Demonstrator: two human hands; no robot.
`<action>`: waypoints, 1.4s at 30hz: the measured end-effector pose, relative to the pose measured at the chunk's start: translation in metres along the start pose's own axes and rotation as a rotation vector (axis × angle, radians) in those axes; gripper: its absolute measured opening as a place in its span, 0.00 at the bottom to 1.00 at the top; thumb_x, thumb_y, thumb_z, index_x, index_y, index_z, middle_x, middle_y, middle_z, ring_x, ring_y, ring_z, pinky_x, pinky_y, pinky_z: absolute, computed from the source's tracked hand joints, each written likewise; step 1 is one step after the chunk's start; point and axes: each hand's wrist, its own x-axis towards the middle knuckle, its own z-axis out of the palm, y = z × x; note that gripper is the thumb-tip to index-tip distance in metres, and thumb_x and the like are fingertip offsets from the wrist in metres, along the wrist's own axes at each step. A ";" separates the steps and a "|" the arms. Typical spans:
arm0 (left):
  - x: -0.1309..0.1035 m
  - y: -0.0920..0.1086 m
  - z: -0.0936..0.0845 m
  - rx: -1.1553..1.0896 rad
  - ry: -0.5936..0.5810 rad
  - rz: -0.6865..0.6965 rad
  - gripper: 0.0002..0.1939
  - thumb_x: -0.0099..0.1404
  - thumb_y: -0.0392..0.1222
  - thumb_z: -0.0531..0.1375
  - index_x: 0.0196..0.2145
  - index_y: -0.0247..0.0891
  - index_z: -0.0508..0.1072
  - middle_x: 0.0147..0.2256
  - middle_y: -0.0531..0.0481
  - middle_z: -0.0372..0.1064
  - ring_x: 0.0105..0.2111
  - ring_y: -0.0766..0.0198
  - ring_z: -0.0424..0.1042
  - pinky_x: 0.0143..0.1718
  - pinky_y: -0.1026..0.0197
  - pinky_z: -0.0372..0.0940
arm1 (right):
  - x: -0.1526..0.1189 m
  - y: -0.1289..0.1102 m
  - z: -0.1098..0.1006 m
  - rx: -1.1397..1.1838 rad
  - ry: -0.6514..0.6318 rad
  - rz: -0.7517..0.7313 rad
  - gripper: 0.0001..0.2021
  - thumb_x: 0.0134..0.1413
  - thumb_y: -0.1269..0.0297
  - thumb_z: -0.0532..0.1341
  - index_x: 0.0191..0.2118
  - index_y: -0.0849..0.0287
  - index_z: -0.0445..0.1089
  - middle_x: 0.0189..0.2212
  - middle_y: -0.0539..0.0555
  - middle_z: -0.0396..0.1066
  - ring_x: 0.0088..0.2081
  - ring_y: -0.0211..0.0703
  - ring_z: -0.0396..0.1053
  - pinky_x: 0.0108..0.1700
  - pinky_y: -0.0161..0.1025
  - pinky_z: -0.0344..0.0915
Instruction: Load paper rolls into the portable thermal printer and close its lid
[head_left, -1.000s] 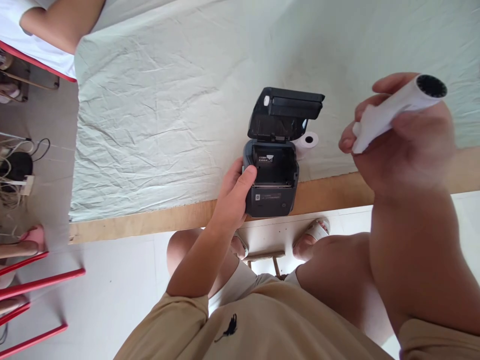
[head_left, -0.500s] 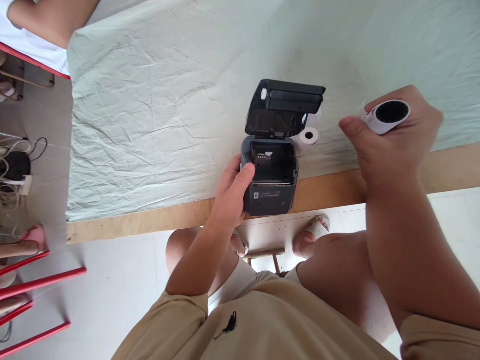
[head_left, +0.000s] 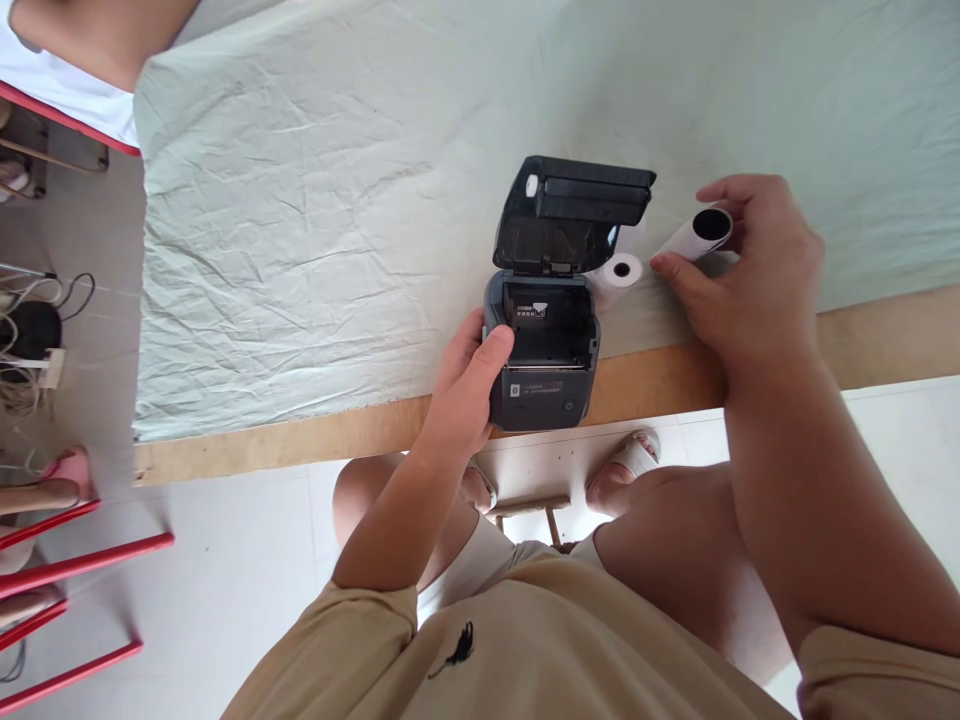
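A black portable label printer (head_left: 544, 390) has its lid (head_left: 574, 210) swung up, and the paper bay inside holds no roll. My left hand (head_left: 469, 385) grips the printer's left side, thumb on the front edge of the bay. To the right, my right hand (head_left: 765, 265) has thumb and fingers around a white hollow tube (head_left: 684, 240) with a wide dark opening. That tube is low over the cloth or resting on it; I cannot tell which. Between it and the printer stands a white paper roll (head_left: 619, 280) with a small dark core, partly hidden by the printer.
A pale green wrinkled cloth (head_left: 322, 230) covers the table, whose bare wooden edge (head_left: 285, 440) runs along my side. Another person's arm (head_left: 105, 40) rests at the upper left. Red metal legs (head_left: 90, 565) and tangled cables (head_left: 26, 380) lie beyond the table's left end.
My right hand has moved left and lower with the hollow tube, bringing it beside the paper roll. The printer and my left hand have hardly shifted.
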 end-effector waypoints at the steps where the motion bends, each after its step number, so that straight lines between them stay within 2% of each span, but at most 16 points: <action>1: 0.000 0.000 0.000 -0.003 -0.007 -0.002 0.25 0.64 0.66 0.75 0.45 0.43 0.83 0.45 0.46 0.87 0.54 0.45 0.87 0.49 0.50 0.84 | -0.002 -0.004 -0.003 -0.003 -0.012 -0.039 0.35 0.42 0.73 0.82 0.58 0.52 0.76 0.49 0.61 0.80 0.48 0.57 0.78 0.53 0.54 0.74; 4: -0.001 0.002 0.000 -0.004 -0.009 -0.011 0.24 0.65 0.65 0.75 0.47 0.44 0.84 0.44 0.47 0.87 0.53 0.47 0.87 0.48 0.51 0.84 | -0.015 -0.026 -0.015 -0.015 0.149 -0.284 0.21 0.56 0.70 0.73 0.55 0.53 0.75 0.51 0.62 0.82 0.55 0.62 0.79 0.59 0.58 0.73; 5: -0.002 0.002 0.000 0.000 -0.001 -0.013 0.25 0.65 0.66 0.75 0.47 0.44 0.84 0.43 0.47 0.87 0.53 0.46 0.87 0.49 0.51 0.84 | -0.020 -0.034 -0.017 -0.004 0.238 -0.354 0.14 0.61 0.70 0.68 0.51 0.52 0.76 0.47 0.60 0.82 0.51 0.60 0.80 0.55 0.57 0.74; 7: -0.002 0.003 0.000 0.013 0.018 -0.012 0.27 0.63 0.68 0.75 0.46 0.44 0.84 0.42 0.46 0.86 0.54 0.44 0.87 0.49 0.49 0.84 | -0.030 -0.050 -0.016 0.074 0.260 -0.413 0.10 0.64 0.69 0.63 0.48 0.49 0.74 0.40 0.56 0.80 0.41 0.54 0.79 0.44 0.52 0.74; 9: -0.003 0.002 0.000 0.022 0.021 -0.009 0.27 0.63 0.68 0.75 0.45 0.43 0.84 0.43 0.45 0.86 0.54 0.42 0.87 0.50 0.48 0.84 | -0.037 -0.058 -0.009 0.127 0.174 -0.424 0.13 0.62 0.69 0.63 0.50 0.48 0.72 0.41 0.55 0.80 0.41 0.53 0.80 0.41 0.50 0.75; 12: -0.002 0.002 0.001 0.019 0.013 -0.010 0.27 0.63 0.68 0.75 0.45 0.43 0.83 0.45 0.44 0.86 0.53 0.41 0.87 0.48 0.47 0.84 | -0.040 -0.057 0.005 0.133 0.036 -0.391 0.21 0.57 0.70 0.66 0.55 0.48 0.69 0.49 0.59 0.81 0.50 0.57 0.81 0.48 0.53 0.78; 15: -0.001 0.001 0.001 0.023 0.017 -0.010 0.28 0.63 0.69 0.75 0.46 0.43 0.82 0.44 0.43 0.86 0.53 0.41 0.87 0.49 0.46 0.83 | -0.040 -0.049 0.014 0.177 -0.092 -0.289 0.25 0.57 0.69 0.67 0.59 0.47 0.66 0.48 0.57 0.82 0.47 0.54 0.81 0.48 0.52 0.77; 18: 0.000 0.001 0.001 0.027 0.008 0.001 0.28 0.63 0.68 0.75 0.46 0.42 0.82 0.44 0.44 0.87 0.53 0.42 0.87 0.50 0.47 0.83 | -0.041 -0.044 0.014 0.210 -0.196 -0.253 0.24 0.56 0.70 0.65 0.57 0.47 0.65 0.45 0.54 0.82 0.41 0.51 0.79 0.45 0.50 0.76; 20: 0.000 0.001 0.001 0.027 0.012 0.007 0.27 0.63 0.68 0.75 0.46 0.43 0.83 0.44 0.45 0.87 0.53 0.44 0.87 0.50 0.49 0.83 | -0.043 -0.043 0.013 0.201 -0.191 -0.304 0.22 0.54 0.70 0.65 0.54 0.47 0.68 0.46 0.54 0.80 0.42 0.52 0.79 0.45 0.51 0.76; 23: 0.000 0.000 0.000 0.031 0.023 0.013 0.25 0.64 0.66 0.75 0.45 0.43 0.83 0.44 0.46 0.87 0.53 0.45 0.87 0.49 0.50 0.83 | -0.044 -0.044 0.013 0.167 -0.115 -0.332 0.17 0.59 0.68 0.65 0.52 0.47 0.72 0.46 0.57 0.78 0.46 0.53 0.78 0.48 0.52 0.76; 25: -0.001 0.000 0.000 0.028 0.025 0.013 0.25 0.64 0.66 0.75 0.45 0.43 0.83 0.45 0.45 0.87 0.54 0.44 0.86 0.49 0.50 0.82 | -0.043 -0.043 0.013 0.199 -0.131 -0.316 0.19 0.60 0.68 0.65 0.57 0.48 0.71 0.47 0.57 0.79 0.46 0.53 0.79 0.49 0.52 0.77; 28: -0.001 -0.001 0.000 0.016 0.020 0.010 0.25 0.64 0.66 0.75 0.45 0.43 0.82 0.46 0.44 0.87 0.55 0.44 0.86 0.51 0.49 0.82 | -0.042 -0.042 0.012 0.237 -0.226 -0.332 0.27 0.57 0.70 0.63 0.62 0.49 0.67 0.50 0.57 0.81 0.47 0.54 0.80 0.49 0.53 0.78; 30: -0.001 -0.001 -0.001 0.015 0.017 0.017 0.25 0.65 0.66 0.75 0.45 0.43 0.82 0.45 0.44 0.87 0.54 0.44 0.86 0.52 0.49 0.82 | -0.042 -0.042 0.012 0.185 -0.228 -0.351 0.24 0.56 0.69 0.63 0.59 0.49 0.70 0.51 0.58 0.80 0.49 0.55 0.80 0.51 0.55 0.78; 33: 0.001 -0.003 -0.003 0.034 -0.001 0.028 0.26 0.65 0.67 0.74 0.46 0.42 0.82 0.45 0.44 0.87 0.53 0.44 0.86 0.52 0.49 0.82 | -0.042 -0.041 0.013 0.137 -0.174 -0.375 0.19 0.61 0.66 0.64 0.57 0.49 0.72 0.49 0.59 0.78 0.50 0.56 0.79 0.52 0.56 0.79; 37: 0.003 -0.007 -0.007 0.046 -0.017 0.045 0.27 0.66 0.67 0.73 0.47 0.42 0.82 0.45 0.44 0.87 0.52 0.45 0.87 0.51 0.49 0.83 | -0.041 -0.036 0.014 0.165 -0.236 -0.395 0.28 0.60 0.69 0.62 0.66 0.48 0.67 0.53 0.59 0.79 0.52 0.59 0.79 0.53 0.60 0.80; 42: 0.003 -0.008 -0.007 0.033 -0.022 0.064 0.25 0.67 0.66 0.72 0.46 0.42 0.82 0.45 0.45 0.87 0.52 0.45 0.87 0.52 0.49 0.83 | -0.041 -0.034 0.014 0.166 -0.237 -0.367 0.27 0.63 0.67 0.64 0.66 0.47 0.66 0.53 0.60 0.77 0.54 0.63 0.79 0.57 0.66 0.79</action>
